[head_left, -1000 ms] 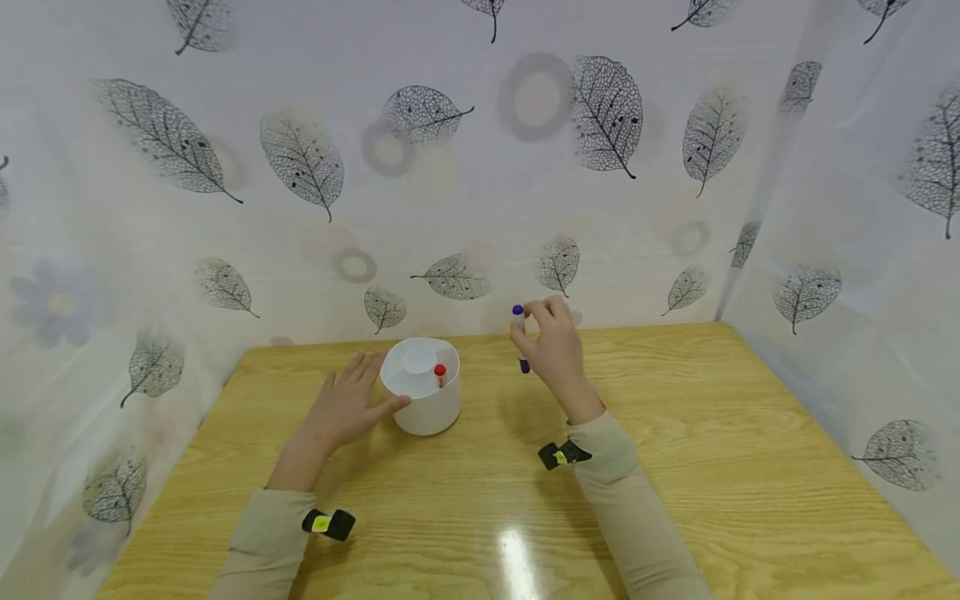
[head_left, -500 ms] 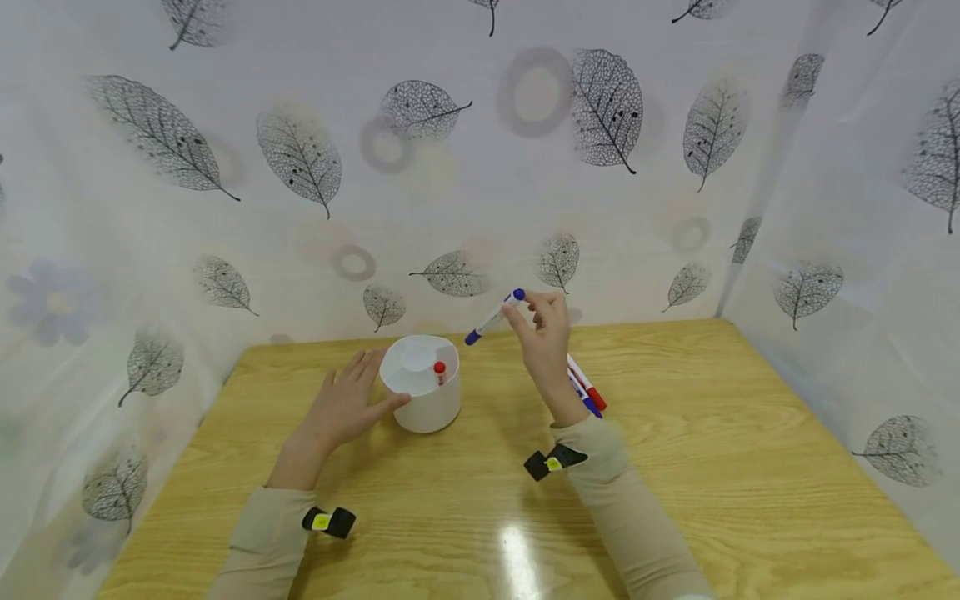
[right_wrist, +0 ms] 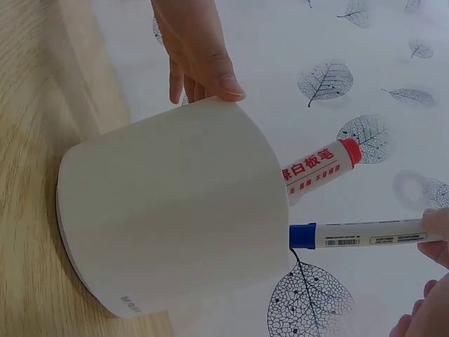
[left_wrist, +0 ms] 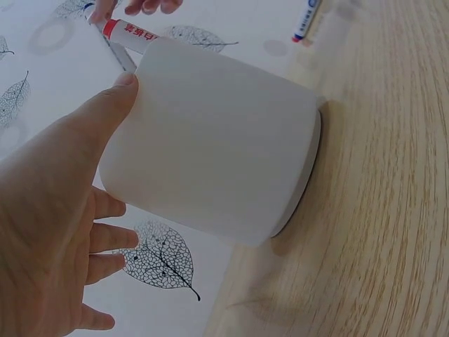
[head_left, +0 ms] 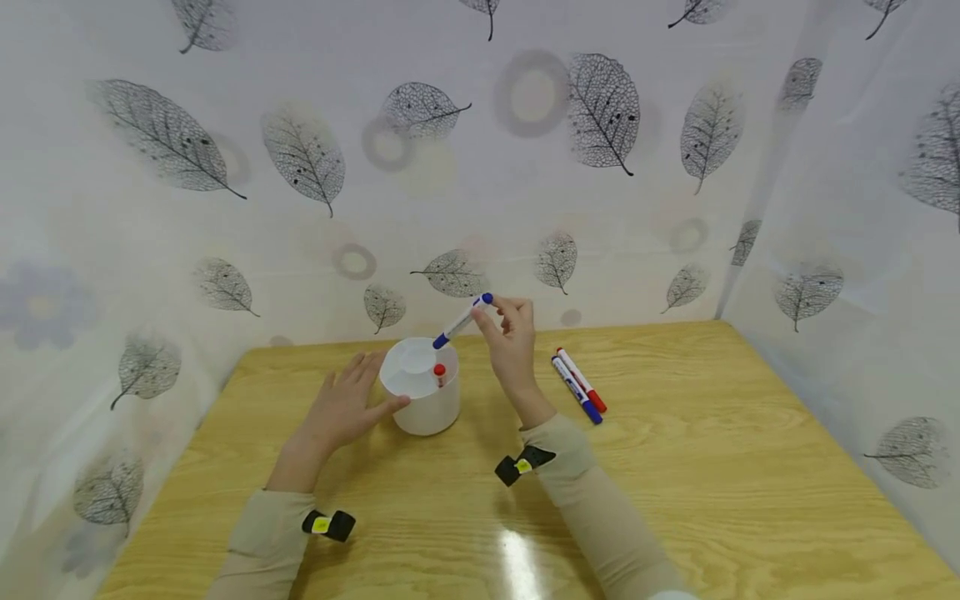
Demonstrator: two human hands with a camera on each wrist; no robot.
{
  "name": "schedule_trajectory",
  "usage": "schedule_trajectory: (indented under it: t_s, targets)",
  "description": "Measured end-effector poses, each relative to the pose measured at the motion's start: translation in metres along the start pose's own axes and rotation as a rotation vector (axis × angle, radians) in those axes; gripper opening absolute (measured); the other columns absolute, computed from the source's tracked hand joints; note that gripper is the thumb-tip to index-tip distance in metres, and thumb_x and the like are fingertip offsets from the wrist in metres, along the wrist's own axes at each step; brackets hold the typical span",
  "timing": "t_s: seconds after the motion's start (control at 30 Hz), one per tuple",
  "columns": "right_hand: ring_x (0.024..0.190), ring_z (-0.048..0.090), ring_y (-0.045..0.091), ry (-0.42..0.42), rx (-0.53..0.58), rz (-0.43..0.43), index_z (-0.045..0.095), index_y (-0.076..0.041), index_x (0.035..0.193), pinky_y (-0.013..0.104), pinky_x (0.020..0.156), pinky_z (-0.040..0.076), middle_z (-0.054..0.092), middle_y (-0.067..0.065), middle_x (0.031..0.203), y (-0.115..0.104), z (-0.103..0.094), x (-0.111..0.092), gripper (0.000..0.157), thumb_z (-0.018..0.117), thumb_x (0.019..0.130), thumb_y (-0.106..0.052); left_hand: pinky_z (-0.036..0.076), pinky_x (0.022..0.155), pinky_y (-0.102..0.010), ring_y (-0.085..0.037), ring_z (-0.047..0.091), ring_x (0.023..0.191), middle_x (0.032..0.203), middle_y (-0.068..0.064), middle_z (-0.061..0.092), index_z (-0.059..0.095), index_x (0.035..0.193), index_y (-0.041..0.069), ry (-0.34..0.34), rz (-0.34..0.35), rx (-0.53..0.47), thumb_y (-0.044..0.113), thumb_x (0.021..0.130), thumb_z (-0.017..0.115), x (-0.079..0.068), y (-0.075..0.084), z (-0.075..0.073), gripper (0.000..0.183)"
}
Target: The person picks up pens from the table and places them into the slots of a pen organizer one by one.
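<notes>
A round white pen holder [head_left: 427, 410] with inner compartments stands on the table. One red-capped whiteboard marker [head_left: 440, 374] is upright inside it, its end poking above the rim. My left hand [head_left: 345, 408] rests against the holder's left side, thumb on the near rim and fingers spread. Between thumb and fingertips my right hand [head_left: 513, 346] pinches a blue whiteboard marker [head_left: 461, 322], tilted, its capped lower end at the far right of the rim. In the right wrist view that marker's blue cap [right_wrist: 303, 236] is beside the holder's opening; how deep it reaches cannot be told.
To the right, a blue marker [head_left: 576, 389] and a red marker [head_left: 582, 380] lie side by side on the wooden table [head_left: 712, 442]. A leaf-patterned curtain [head_left: 480, 183] hangs behind the table's far edge and along both sides.
My right hand has moved left with the blue marker, tilting it from upright and bringing it to the holder. The two lying markers have come into sight. The left hand stays put.
</notes>
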State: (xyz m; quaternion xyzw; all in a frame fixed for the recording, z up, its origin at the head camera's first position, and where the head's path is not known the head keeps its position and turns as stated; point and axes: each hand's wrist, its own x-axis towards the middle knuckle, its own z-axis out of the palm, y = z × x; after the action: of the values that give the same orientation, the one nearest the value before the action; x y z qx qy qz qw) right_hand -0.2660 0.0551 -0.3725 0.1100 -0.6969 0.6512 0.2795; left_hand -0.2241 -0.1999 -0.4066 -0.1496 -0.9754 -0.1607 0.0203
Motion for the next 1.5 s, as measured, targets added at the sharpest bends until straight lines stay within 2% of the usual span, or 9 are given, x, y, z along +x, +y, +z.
schedule_trajectory:
  t_s: [0.17, 0.33, 0.5, 0.63, 0.83, 0.97, 1.27, 1.4, 1.5]
  targets:
    - [0.089, 0.038, 0.018, -0.081, -0.105, 0.002, 0.072, -0.001, 0.105, 0.029, 0.078, 0.032, 0.042, 0.012, 0.098, 0.002, 0.002, -0.004, 0.026, 0.076, 0.085, -0.017, 0.014, 0.112, -0.074, -0.039, 0.02, 0.15, 0.16, -0.016, 0.027, 0.023, 0.155, 0.011, 0.005, 0.005, 0.007, 0.071, 0.088, 0.047, -0.001, 0.001, 0.002, 0.093]
    - [0.098, 0.041, 0.023, -0.167, -0.235, -0.001, 0.072, -0.001, 0.106, 0.035, 0.087, 0.036, 0.044, 0.012, 0.101, 0.004, 0.0, -0.007, 0.029, 0.076, 0.084, -0.019, 0.016, 0.112, -0.073, -0.039, 0.022, 0.149, 0.159, -0.017, 0.03, 0.024, 0.155, 0.011, 0.02, 0.009, 0.015, 0.069, 0.089, 0.049, -0.002, 0.003, 0.001, 0.092]
    - [0.101, 0.039, 0.028, -0.242, -0.326, -0.048, 0.071, -0.005, 0.111, 0.039, 0.087, 0.035, 0.043, 0.014, 0.104, 0.004, -0.004, -0.008, 0.03, 0.075, 0.086, -0.022, 0.015, 0.112, -0.073, -0.039, 0.021, 0.149, 0.159, -0.017, 0.029, 0.022, 0.155, 0.012, 0.01, 0.006, 0.015, 0.07, 0.089, 0.049, -0.004, 0.005, 0.001, 0.092]
    - [0.1, 0.042, 0.029, -0.243, -0.404, -0.099, 0.07, -0.006, 0.113, 0.042, 0.086, 0.039, 0.046, 0.016, 0.105, 0.002, -0.008, -0.007, 0.033, 0.075, 0.086, -0.024, 0.015, 0.113, -0.073, -0.039, 0.02, 0.149, 0.16, -0.017, 0.028, 0.021, 0.156, 0.012, 0.003, 0.003, 0.013, 0.07, 0.089, 0.048, -0.005, 0.005, 0.001, 0.092]
    - [0.095, 0.048, 0.032, -0.176, -0.564, -0.206, 0.069, -0.005, 0.11, 0.045, 0.078, 0.044, 0.052, 0.018, 0.105, 0.005, -0.023, 0.0, 0.032, 0.076, 0.085, -0.025, 0.013, 0.113, -0.073, -0.038, 0.019, 0.15, 0.161, -0.016, 0.025, 0.02, 0.156, 0.013, -0.006, -0.002, 0.015, 0.071, 0.089, 0.047, -0.004, 0.005, 0.001, 0.093]
    - [0.092, 0.048, 0.034, -0.148, -0.647, -0.211, 0.069, -0.005, 0.111, 0.045, 0.075, 0.044, 0.053, 0.019, 0.106, 0.012, -0.04, 0.008, 0.033, 0.075, 0.086, -0.025, 0.013, 0.113, -0.073, -0.039, 0.019, 0.15, 0.161, -0.016, 0.025, 0.02, 0.156, 0.012, -0.004, -0.003, 0.02, 0.071, 0.089, 0.046, -0.003, 0.004, 0.0, 0.093]
    - [0.098, 0.046, 0.035, -0.121, -0.767, -0.01, 0.064, -0.004, 0.114, 0.047, 0.081, 0.043, 0.051, 0.018, 0.109, 0.035, -0.084, 0.025, 0.036, 0.071, 0.089, -0.029, 0.012, 0.114, -0.072, -0.038, 0.018, 0.15, 0.161, -0.015, 0.024, 0.019, 0.156, 0.012, -0.017, -0.009, 0.015, 0.072, 0.089, 0.045, -0.003, 0.005, -0.001, 0.094]
    - [0.101, 0.045, 0.034, -0.17, -0.828, 0.096, 0.062, -0.005, 0.11, 0.048, 0.083, 0.043, 0.05, 0.018, 0.111, 0.047, -0.099, 0.027, 0.035, 0.067, 0.092, -0.034, 0.012, 0.114, -0.073, -0.039, 0.019, 0.15, 0.161, -0.015, 0.025, 0.019, 0.156, 0.012, -0.01, -0.01, 0.013, 0.071, 0.089, 0.046, -0.004, 0.006, -0.002, 0.093]
    - [0.1, 0.045, 0.034, -0.25, -0.919, 0.175, 0.061, -0.005, 0.107, 0.048, 0.082, 0.043, 0.05, 0.019, 0.111, 0.055, -0.108, 0.027, 0.035, 0.066, 0.092, -0.036, 0.012, 0.113, -0.073, -0.039, 0.019, 0.15, 0.161, -0.014, 0.025, 0.019, 0.156, 0.013, -0.008, -0.01, 0.009, 0.072, 0.089, 0.046, -0.005, 0.006, -0.002, 0.093]
